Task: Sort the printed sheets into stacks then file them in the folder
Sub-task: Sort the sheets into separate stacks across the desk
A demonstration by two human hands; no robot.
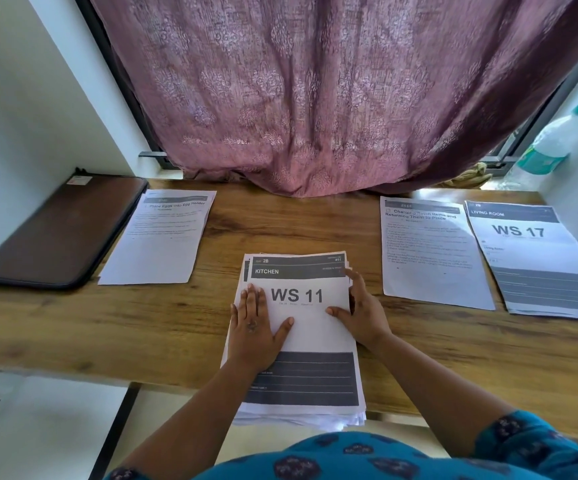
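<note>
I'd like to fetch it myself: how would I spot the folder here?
Start at the wooden desk and go to its far-left end by the wall. The folder lies flat there, left of the egg sheet; it is the only dark brown zipped case among white papers.

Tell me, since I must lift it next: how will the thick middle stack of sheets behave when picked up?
The middle stack looks loose, its near edges fanned, so sheets would probably slide apart. Unbound paper likely sags if held by one side. It overhangs the table edge, which should ease gripping underneath.
</note>
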